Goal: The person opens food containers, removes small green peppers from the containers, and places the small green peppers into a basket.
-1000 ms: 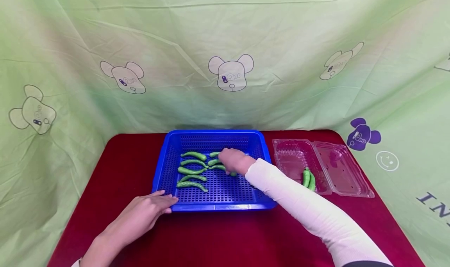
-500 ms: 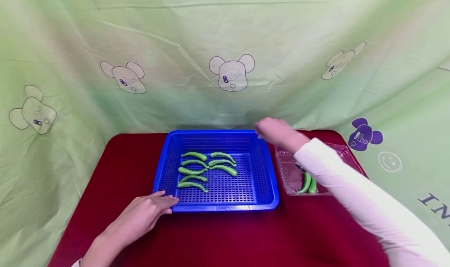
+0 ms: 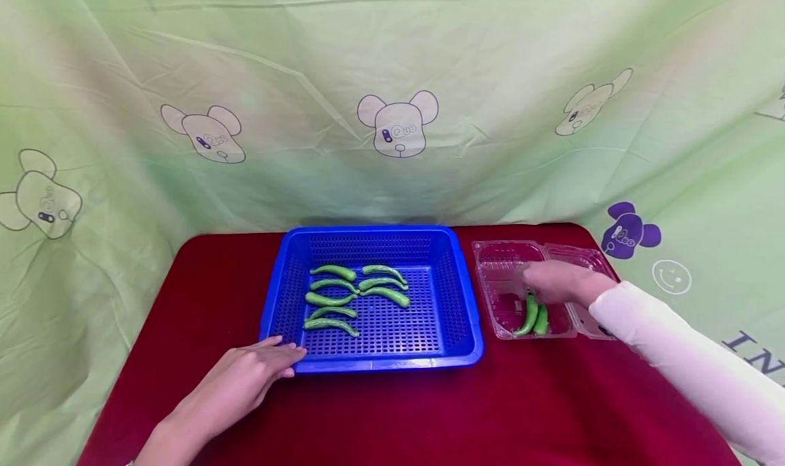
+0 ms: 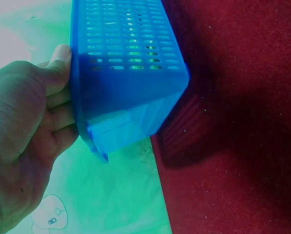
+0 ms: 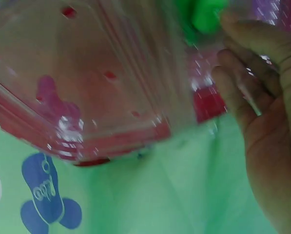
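A blue perforated basket (image 3: pixel 374 364) holds several green pods (image 3: pixel 331 299) laid in two columns. My left hand (image 3: pixel 260 365) rests flat against its front left corner; in the left wrist view the left hand (image 4: pixel 23 112) has its thumb on the basket (image 4: pixel 130 73) rim and its fingers along the wall. To the right lies an open clear clamshell box (image 3: pixel 503 261) with two green pods (image 3: pixel 532 319) in it. My right hand (image 3: pixel 555 282) reaches into the box, fingertips at the pods. The right wrist view shows loosely extended fingers (image 5: pixel 242 73) touching a green pod (image 5: pixel 203 14) over the clamshell (image 5: pixel 87 73).
Everything stands on a table under a dark red cloth (image 3: pixel 398 418). A green curtain with cartoon mouse prints (image 3: pixel 392 78) hangs right behind the basket and wraps both sides. Bare cloth lies in front of the basket and box.
My right hand left the basket with nothing in it, swung over the back right corner and came down into the clamshell box onto the pods. The left hand stayed at the basket corner.
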`<move>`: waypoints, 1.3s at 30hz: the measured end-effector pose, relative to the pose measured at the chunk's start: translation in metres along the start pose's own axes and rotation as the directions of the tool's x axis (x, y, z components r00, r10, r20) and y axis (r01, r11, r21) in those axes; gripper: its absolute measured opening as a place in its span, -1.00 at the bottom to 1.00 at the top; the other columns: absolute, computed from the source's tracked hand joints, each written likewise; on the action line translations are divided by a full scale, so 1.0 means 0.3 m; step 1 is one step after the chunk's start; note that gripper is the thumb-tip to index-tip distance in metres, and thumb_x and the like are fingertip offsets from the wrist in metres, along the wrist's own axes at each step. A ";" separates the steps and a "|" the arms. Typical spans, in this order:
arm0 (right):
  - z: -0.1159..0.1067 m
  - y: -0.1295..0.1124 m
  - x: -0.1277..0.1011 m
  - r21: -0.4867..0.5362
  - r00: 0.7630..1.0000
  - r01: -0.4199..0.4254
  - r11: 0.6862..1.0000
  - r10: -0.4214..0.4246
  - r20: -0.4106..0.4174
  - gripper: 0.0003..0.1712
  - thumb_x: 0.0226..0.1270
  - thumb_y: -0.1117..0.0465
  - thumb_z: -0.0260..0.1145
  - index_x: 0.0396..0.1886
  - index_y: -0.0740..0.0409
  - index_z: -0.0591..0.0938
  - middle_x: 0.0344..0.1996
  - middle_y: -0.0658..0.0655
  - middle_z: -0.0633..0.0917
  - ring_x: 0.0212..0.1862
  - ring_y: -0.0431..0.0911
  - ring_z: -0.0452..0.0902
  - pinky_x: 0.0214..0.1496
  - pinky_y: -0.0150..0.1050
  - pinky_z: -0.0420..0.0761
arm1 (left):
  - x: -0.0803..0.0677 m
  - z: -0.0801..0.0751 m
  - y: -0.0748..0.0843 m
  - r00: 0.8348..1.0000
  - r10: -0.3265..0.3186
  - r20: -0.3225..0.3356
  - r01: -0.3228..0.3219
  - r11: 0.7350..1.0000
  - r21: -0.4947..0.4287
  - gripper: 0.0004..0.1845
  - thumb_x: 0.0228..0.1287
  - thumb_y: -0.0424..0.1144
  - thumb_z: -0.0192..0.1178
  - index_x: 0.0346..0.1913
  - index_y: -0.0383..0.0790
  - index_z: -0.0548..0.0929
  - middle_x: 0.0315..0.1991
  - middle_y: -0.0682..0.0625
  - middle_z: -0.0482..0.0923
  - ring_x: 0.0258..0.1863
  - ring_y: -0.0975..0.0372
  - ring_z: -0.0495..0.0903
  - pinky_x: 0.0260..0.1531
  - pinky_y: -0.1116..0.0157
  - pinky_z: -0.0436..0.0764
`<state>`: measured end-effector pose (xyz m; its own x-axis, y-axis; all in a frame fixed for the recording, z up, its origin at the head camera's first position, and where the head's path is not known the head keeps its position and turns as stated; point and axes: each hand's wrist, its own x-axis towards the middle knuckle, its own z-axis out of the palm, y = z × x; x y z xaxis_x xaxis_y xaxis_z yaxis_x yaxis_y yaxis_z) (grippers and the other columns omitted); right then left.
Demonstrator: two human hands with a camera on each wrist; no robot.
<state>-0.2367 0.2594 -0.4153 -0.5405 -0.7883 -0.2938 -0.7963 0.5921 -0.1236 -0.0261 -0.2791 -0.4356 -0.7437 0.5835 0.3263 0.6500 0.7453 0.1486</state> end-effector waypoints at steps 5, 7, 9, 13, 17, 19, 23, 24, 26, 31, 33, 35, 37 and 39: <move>0.074 -0.015 -0.019 -0.020 0.993 0.109 0.994 -0.110 -0.037 -0.65 -0.18 0.46 0.54 -0.44 -0.04 0.71 -0.10 0.07 0.75 -0.14 -0.08 0.67 -0.28 -0.26 0.72 | 0.001 -0.001 0.000 1.000 0.007 -0.011 -0.007 1.000 0.007 -0.67 0.17 -0.27 0.43 0.02 -0.14 0.81 -0.04 0.06 0.81 0.02 0.09 0.79 0.00 0.13 0.78; 0.088 -0.019 -0.019 -0.056 0.989 0.130 0.990 -0.134 -0.068 -0.64 -0.21 0.45 0.56 -0.48 -0.07 0.68 -0.15 0.01 0.73 -0.22 -0.13 0.65 -0.35 -0.29 0.69 | 0.002 -0.001 0.000 1.000 0.008 -0.012 -0.008 1.000 0.006 -0.67 0.17 -0.27 0.43 0.02 -0.13 0.81 -0.04 0.06 0.81 0.02 0.09 0.79 0.01 0.13 0.78; 0.097 -0.020 -0.017 -0.083 0.985 0.139 0.987 -0.146 -0.095 -0.61 -0.23 0.46 0.56 -0.52 -0.09 0.64 -0.23 -0.05 0.69 -0.27 -0.17 0.61 -0.38 -0.31 0.66 | 0.002 0.000 0.000 1.000 0.008 -0.014 -0.008 1.000 0.008 -0.67 0.16 -0.27 0.44 0.02 -0.13 0.81 -0.04 0.06 0.81 0.02 0.10 0.79 0.01 0.13 0.78; 0.103 -0.021 -0.005 -0.109 0.980 0.148 0.983 -0.161 -0.119 -0.58 -0.22 0.45 0.58 -0.53 -0.07 0.55 -0.38 -0.12 0.60 -0.33 -0.22 0.52 -0.39 -0.31 0.60 | 0.001 0.002 0.000 1.000 0.013 -0.017 -0.013 1.000 0.009 -0.67 0.14 -0.29 0.44 0.01 -0.13 0.81 -0.05 0.07 0.81 0.01 0.11 0.79 0.02 0.13 0.77; 0.084 -0.024 0.007 -0.089 0.988 0.103 0.991 -0.112 -0.106 -0.58 -0.14 0.38 0.63 -0.43 -0.08 0.57 -0.44 -0.15 0.60 -0.35 -0.24 0.54 -0.36 -0.25 0.63 | 0.001 0.005 0.000 1.000 0.015 -0.015 -0.014 1.000 0.007 -0.67 0.13 -0.29 0.45 0.00 -0.14 0.82 -0.05 0.07 0.81 0.01 0.12 0.79 0.04 0.13 0.76; 0.061 -0.026 0.014 -0.077 0.991 0.070 0.995 -0.078 -0.110 -0.60 -0.11 0.35 0.65 -0.36 -0.10 0.63 -0.44 -0.16 0.63 -0.35 -0.22 0.59 -0.34 -0.20 0.69 | 0.001 0.006 0.000 1.000 0.013 -0.012 -0.012 1.000 0.007 -0.68 0.14 -0.28 0.44 0.00 -0.14 0.82 -0.05 0.07 0.81 0.01 0.12 0.79 0.04 0.13 0.76; -0.007 -0.031 0.034 -0.083 0.989 0.018 0.996 -0.030 -0.146 -0.62 -0.08 0.38 0.62 -0.35 -0.10 0.67 -0.42 -0.13 0.66 -0.32 -0.17 0.65 -0.30 -0.13 0.73 | 0.001 0.006 0.000 1.000 0.011 -0.012 -0.011 1.000 0.008 -0.68 0.14 -0.28 0.44 0.00 -0.14 0.82 -0.05 0.07 0.81 0.01 0.11 0.79 0.03 0.13 0.76; -0.026 -0.033 0.041 -0.089 0.986 0.012 0.996 -0.027 -0.164 -0.63 -0.08 0.39 0.62 -0.34 -0.08 0.67 -0.40 -0.11 0.66 -0.32 -0.15 0.65 -0.29 -0.13 0.73 | 0.000 0.006 0.000 1.000 0.012 -0.013 -0.012 1.000 0.009 -0.68 0.14 -0.28 0.44 -0.01 -0.14 0.82 -0.06 0.07 0.81 0.01 0.11 0.79 0.03 0.13 0.76; -0.066 -0.036 0.056 -0.086 0.981 -0.003 0.996 -0.014 -0.194 -0.65 -0.05 0.43 0.58 -0.36 -0.04 0.67 -0.39 -0.08 0.64 -0.32 -0.14 0.64 -0.30 -0.15 0.72 | 0.000 0.005 -0.001 1.000 0.013 -0.014 -0.013 1.000 0.008 -0.68 0.13 -0.29 0.44 -0.01 -0.15 0.82 -0.06 0.07 0.81 0.00 0.11 0.79 0.03 0.13 0.76; -0.168 -0.061 0.117 -0.051 0.966 -0.030 0.998 0.015 -0.260 -0.74 0.09 0.45 0.52 -0.35 0.03 0.69 -0.38 -0.03 0.58 -0.33 -0.14 0.57 -0.29 -0.14 0.68 | 0.000 0.004 -0.001 1.000 0.011 -0.012 -0.011 1.000 0.004 -0.68 0.14 -0.29 0.43 0.00 -0.16 0.81 -0.06 0.05 0.81 0.00 0.08 0.80 0.02 0.12 0.77; -0.205 -0.083 0.152 -0.047 0.961 -0.045 0.998 0.030 -0.276 -0.77 0.12 0.41 0.52 -0.33 0.03 0.69 -0.37 -0.02 0.60 -0.31 -0.12 0.59 -0.25 -0.11 0.69 | -0.001 0.003 0.000 1.000 0.010 -0.012 -0.010 1.000 0.003 -0.68 0.14 -0.29 0.43 0.00 -0.16 0.81 -0.06 0.05 0.81 0.00 0.07 0.80 0.01 0.12 0.78; -0.238 -0.114 0.190 -0.031 0.958 -0.060 0.998 0.049 -0.284 -0.78 0.13 0.38 0.53 -0.28 0.05 0.70 -0.32 0.00 0.65 -0.27 -0.08 0.65 -0.20 -0.08 0.72 | -0.002 0.004 0.001 1.000 0.007 -0.012 -0.007 1.000 0.001 -0.68 0.15 -0.29 0.43 0.00 -0.16 0.81 -0.06 0.05 0.81 0.00 0.07 0.79 0.01 0.11 0.78; -0.267 -0.153 0.233 -0.014 0.957 -0.053 0.998 0.047 -0.286 -0.79 0.14 0.37 0.51 -0.26 0.09 0.68 -0.31 0.02 0.67 -0.26 -0.05 0.65 -0.17 -0.05 0.73 | -0.004 0.004 0.002 1.000 0.002 -0.014 -0.002 1.000 -0.001 -0.68 0.15 -0.29 0.43 0.00 -0.16 0.81 -0.06 0.05 0.81 0.01 0.06 0.79 0.01 0.11 0.78; -0.288 -0.194 0.282 0.005 0.961 -0.027 1.000 0.027 -0.277 -0.78 0.14 0.37 0.50 -0.27 0.12 0.64 -0.33 0.03 0.66 -0.28 -0.08 0.62 -0.17 -0.07 0.72 | -0.008 0.004 0.003 1.000 -0.002 -0.016 0.002 1.000 0.001 -0.68 0.15 -0.29 0.44 0.00 -0.15 0.81 -0.07 0.05 0.81 0.00 0.05 0.79 -0.02 0.11 0.79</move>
<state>-0.2594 0.1437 -0.3512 -0.6159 -0.7875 -0.0235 -0.7802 0.6138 -0.1208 -0.0241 -0.2794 -0.4374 -0.7426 0.5767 0.3406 0.6481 0.7469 0.1485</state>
